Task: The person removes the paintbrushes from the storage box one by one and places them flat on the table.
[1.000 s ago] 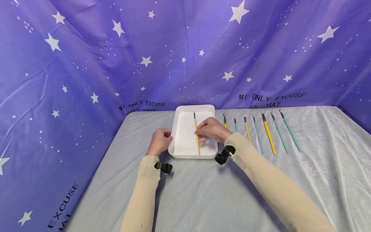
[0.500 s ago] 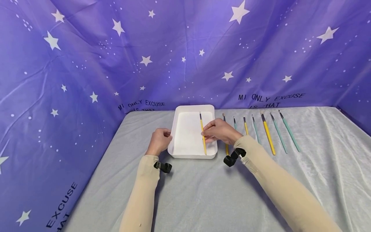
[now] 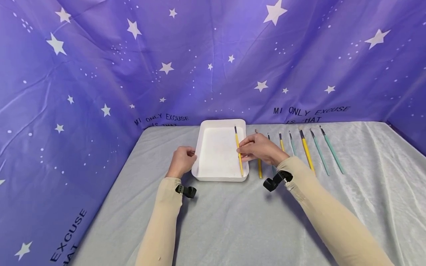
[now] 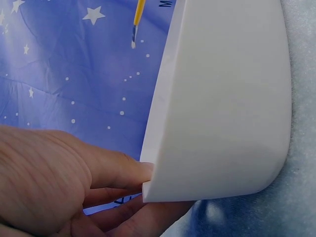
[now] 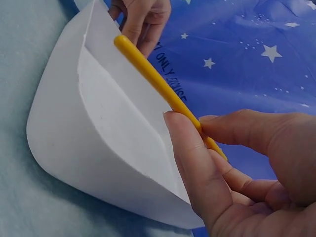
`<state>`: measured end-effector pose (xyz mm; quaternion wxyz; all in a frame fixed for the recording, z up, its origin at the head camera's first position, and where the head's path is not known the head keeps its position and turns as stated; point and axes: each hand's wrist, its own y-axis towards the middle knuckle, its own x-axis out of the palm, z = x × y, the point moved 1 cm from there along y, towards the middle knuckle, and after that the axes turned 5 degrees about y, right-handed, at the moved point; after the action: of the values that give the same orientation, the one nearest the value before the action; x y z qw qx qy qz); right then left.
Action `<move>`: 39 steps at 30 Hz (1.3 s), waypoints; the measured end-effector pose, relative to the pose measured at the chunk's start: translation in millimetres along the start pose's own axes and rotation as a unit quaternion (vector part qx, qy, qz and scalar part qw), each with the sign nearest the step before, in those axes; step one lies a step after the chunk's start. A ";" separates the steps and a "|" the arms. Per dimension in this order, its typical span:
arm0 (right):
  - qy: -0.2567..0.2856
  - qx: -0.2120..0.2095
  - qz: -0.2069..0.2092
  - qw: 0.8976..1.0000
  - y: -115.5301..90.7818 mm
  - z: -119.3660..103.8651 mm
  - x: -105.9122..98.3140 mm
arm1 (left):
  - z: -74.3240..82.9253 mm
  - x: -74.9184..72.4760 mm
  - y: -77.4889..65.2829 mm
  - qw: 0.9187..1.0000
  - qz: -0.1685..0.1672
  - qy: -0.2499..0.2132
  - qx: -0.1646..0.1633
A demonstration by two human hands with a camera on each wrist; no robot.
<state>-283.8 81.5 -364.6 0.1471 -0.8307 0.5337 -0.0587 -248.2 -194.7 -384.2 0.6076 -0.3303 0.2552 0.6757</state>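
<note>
A white rectangular tray stands on the grey cloth. My left hand pinches its left rim between thumb and fingers, as the left wrist view shows close up. Over the tray's right side, my right hand pinches a thin yellow paintbrush near the middle of its handle. The brush's dark ferrule and bristles point toward the back. In the right wrist view the yellow handle is held above the tray's rim, apart from the tray floor.
Right of the tray lies a row of several paintbrushes, among them a thick yellow paintbrush and a teal paintbrush. My right hand and forearm partly cover the nearer ones. A purple star-printed curtain hangs behind the table.
My right hand has carried the yellow paintbrush rightward, from over the tray's middle to its right side. The left hand keeps its hold on the rim.
</note>
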 end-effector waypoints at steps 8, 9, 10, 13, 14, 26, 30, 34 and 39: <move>0.011 -0.008 0.008 1.000 -6.1 2.6 -18.0 | 0.0 -0.6 0.6 1.000 -0.002 -0.003 0.001; 0.010 -0.009 0.010 1.000 -7.2 3.0 -20.2 | 0.0 -0.5 0.7 1.000 -0.002 -0.004 0.001; 0.009 -0.010 0.011 1.000 -8.4 3.5 -22.5 | 0.1 -0.5 0.6 1.000 -0.002 -0.006 0.000; 0.008 -0.012 0.016 1.000 -11.7 5.4 -29.2 | 0.3 -1.2 0.1 1.000 0.000 -0.008 0.000; 0.008 -0.015 0.018 1.000 -12.7 6.0 -31.3 | 0.1 -1.3 0.1 1.000 0.000 -0.009 0.000; -0.001 -0.026 0.018 0.999 -27.1 15.0 -58.6 | 0.2 -0.7 0.8 1.000 -0.006 -0.006 0.000; 0.007 -0.033 0.015 0.999 -31.0 17.8 -67.6 | 0.0 0.5 1.4 1.000 -0.004 -0.005 -0.001; 0.000 -0.031 0.014 0.999 -34.1 18.5 -75.5 | -0.7 0.8 1.9 1.000 -0.003 -0.002 0.002; -0.021 -0.020 0.020 0.999 -35.6 18.9 -83.6 | -0.5 0.8 1.8 1.000 -0.006 -0.001 0.000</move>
<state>-283.4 174.3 -366.7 0.1428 -0.8238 0.5479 -0.0272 -250.0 -194.7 -385.2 0.6116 -0.3315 0.2527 0.6724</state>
